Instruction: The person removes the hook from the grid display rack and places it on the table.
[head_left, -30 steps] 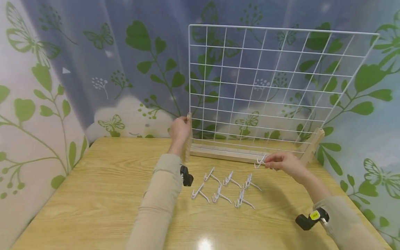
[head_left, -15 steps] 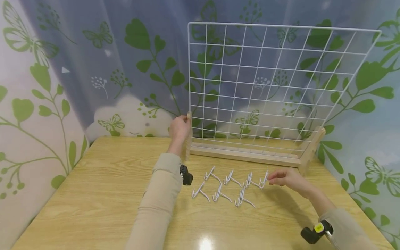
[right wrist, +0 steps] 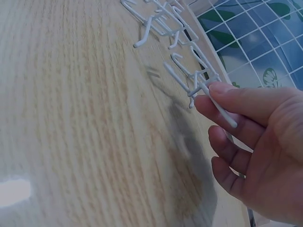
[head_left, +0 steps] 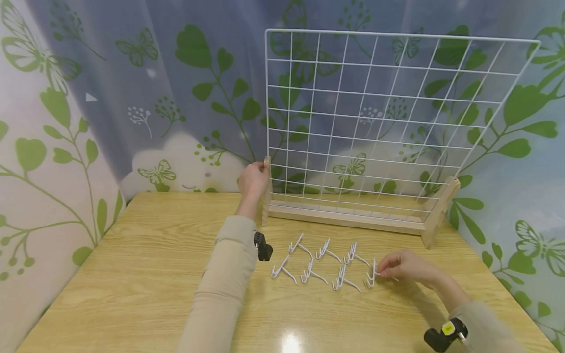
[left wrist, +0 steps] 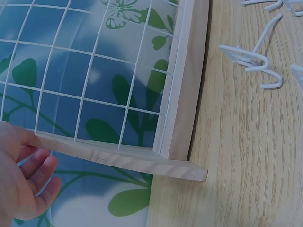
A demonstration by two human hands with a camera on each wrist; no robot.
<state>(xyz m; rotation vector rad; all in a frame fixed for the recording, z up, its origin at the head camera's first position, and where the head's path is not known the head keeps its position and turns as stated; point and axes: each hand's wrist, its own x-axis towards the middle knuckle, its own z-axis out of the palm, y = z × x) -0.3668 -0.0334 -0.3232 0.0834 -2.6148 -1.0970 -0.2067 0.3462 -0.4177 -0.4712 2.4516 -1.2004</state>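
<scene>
Right hand (head_left: pixel 408 268) pinches white wire hook (head_left: pixel 372 278), now lowered from grid's base to table (head_left: pixel 132 274), lower right of frame, beside six loose hooks (head_left: pixel 320 264). Left hand (head_left: pixel 253 180) unchanged, fingers curled round wooden stand post (head_left: pixel 267 193) of wire grid panel (head_left: pixel 375 108).

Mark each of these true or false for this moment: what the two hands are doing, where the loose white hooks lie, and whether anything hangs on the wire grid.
1. The right hand pinches a white hook low over the table. True.
2. The left hand lies flat on the table. False: it holds the left wooden post of the grid stand.
3. Several hooks hang on the wire grid. False: no hook shows on it.
4. Six loose hooks lie on the table in front of the stand. True.
5. The held hook sits at the left end of the rows. False: it is at the right end.
</scene>
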